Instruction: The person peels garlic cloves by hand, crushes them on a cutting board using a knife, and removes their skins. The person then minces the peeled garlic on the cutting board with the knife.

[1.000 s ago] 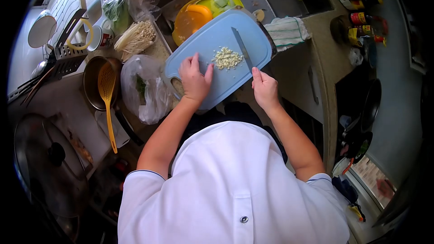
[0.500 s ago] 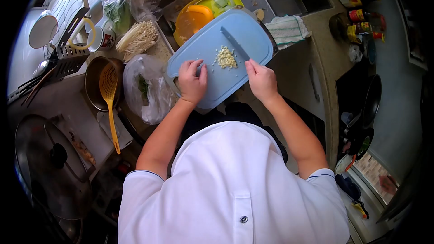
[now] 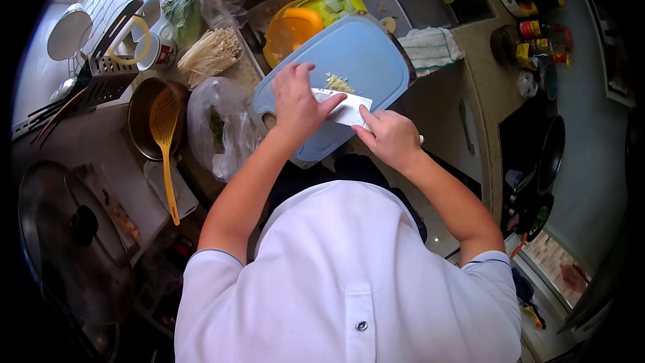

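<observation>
My right hand (image 3: 391,138) grips a kitchen knife (image 3: 351,109) by its handle, the pale handle end showing past the little finger. The broad blade lies tilted over a blue cutting board (image 3: 373,47), its flat face up and catching the light. A small heap of minced garlic (image 3: 338,83) sits on the board just beyond the blade, partly covered by it. My left hand (image 3: 295,101) is over the board's left part, fingers stretched and apart, with the thumb at the blade's left end.
Behind the board, an orange bowl (image 3: 302,27) and a green tray (image 3: 342,1) stand in the sink. At left are enoki mushrooms (image 3: 208,55), a plastic bag (image 3: 216,111) and a yellow skimmer (image 3: 165,128) in a pot. A striped cloth (image 3: 430,50) lies at right.
The knife has come toward me from the board's far side and now lies flat-faced before the garlic. My left hand has moved up and right, its thumb reaching the blade.
</observation>
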`<state>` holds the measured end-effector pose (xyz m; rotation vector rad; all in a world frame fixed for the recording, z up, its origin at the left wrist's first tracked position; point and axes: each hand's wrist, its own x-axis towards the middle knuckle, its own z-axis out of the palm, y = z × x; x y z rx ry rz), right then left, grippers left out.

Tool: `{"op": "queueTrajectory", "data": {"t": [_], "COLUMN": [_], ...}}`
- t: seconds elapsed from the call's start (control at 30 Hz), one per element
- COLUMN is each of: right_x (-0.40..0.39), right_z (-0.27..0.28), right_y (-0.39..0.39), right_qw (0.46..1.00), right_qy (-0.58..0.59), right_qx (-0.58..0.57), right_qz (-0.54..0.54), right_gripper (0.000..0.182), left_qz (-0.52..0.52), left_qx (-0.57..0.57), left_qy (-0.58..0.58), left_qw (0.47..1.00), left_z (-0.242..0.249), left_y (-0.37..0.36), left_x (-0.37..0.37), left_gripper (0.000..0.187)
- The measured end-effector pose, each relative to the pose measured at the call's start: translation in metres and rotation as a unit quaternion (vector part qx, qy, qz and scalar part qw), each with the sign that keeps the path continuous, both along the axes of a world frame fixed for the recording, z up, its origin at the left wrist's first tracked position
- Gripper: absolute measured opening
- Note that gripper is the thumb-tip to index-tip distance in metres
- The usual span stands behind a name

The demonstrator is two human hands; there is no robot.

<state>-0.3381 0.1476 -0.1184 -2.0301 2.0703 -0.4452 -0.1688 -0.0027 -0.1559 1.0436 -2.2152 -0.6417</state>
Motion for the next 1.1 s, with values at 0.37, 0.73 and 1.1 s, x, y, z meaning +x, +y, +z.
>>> {"op": "queueTrajectory", "data": {"t": [0.37, 0.73, 1.1], "right_x": [-0.035, -0.011, 0.049], "right_z": [-0.018, -0.030, -0.046], "right_y": [0.039, 0.007, 0.011], "right_qw": [0.978, 0.957, 0.882], "right_qy": [-0.174, -0.227, -0.317], "right_qx": [-0.011, 0.036, 0.031], "right_qz": [-0.114, -0.175, -0.347], "right_gripper": [0.029, 0.035, 0.043], "left_qz": [0.022, 0.041, -0.018], "left_qx": [0.068, 0.121, 0.031], "left_qy": [-0.018, 0.046, 0.011], "left_qw": [0.997, 0.991, 0.999], "left_z": [-0.059, -0.048, -0.063], "left_y": [-0.037, -0.017, -0.014], "left_x": [0.020, 0.043, 0.012], "left_gripper": [0.030, 0.009, 0.017]}}
